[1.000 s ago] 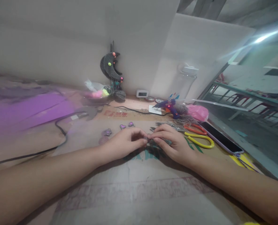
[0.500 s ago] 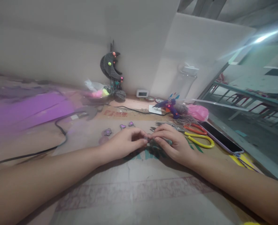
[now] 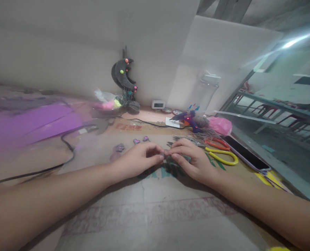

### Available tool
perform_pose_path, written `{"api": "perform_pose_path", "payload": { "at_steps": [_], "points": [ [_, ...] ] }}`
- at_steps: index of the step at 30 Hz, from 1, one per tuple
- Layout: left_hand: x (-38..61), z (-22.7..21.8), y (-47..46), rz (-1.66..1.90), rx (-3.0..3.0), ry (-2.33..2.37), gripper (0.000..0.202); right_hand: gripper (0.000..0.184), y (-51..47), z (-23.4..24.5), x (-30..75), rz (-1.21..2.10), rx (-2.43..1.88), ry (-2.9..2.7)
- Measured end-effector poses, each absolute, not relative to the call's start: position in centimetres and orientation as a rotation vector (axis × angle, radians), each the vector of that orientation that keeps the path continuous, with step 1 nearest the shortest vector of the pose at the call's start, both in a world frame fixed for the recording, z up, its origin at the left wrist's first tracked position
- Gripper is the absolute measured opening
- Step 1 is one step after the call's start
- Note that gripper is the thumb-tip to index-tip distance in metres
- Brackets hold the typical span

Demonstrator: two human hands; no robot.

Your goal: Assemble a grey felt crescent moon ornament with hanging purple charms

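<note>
My left hand (image 3: 138, 161) and my right hand (image 3: 193, 158) meet fingertip to fingertip over a cardboard sheet (image 3: 149, 205) on the table. Both are pinched on one small dark piece (image 3: 167, 156) between them; its shape is mostly hidden by the fingers. Both forearms rest on the cardboard. A few small purple craft pieces (image 3: 136, 141) lie just beyond my left hand. Yellow-handled scissors (image 3: 221, 157) lie right beside my right hand.
Orange-handled pliers (image 3: 218, 143), a phone (image 3: 245, 155), a blue glue gun (image 3: 187, 118) and pink bag (image 3: 219, 124) sit at the right. A black cable (image 3: 66, 144) crosses the left. A dark crescent ornament (image 3: 123, 75), a bowl (image 3: 106, 104) and purple sheet (image 3: 26, 122) stand behind.
</note>
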State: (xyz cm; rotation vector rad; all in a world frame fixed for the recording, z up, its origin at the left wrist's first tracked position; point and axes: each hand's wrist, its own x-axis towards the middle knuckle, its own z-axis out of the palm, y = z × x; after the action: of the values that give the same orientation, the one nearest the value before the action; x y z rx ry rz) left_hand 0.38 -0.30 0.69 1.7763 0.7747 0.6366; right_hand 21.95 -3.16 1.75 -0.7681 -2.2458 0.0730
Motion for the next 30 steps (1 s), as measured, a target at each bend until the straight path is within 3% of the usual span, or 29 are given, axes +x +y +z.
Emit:
{"api": "perform_pose_path", "payload": {
  "at_steps": [30],
  "points": [
    [0.34,0.58,-0.28,0.624,1.817,0.769,0.018,0.016,-2.99,1.61,21.95,0.102,-0.765,-2.242]
  ]
}}
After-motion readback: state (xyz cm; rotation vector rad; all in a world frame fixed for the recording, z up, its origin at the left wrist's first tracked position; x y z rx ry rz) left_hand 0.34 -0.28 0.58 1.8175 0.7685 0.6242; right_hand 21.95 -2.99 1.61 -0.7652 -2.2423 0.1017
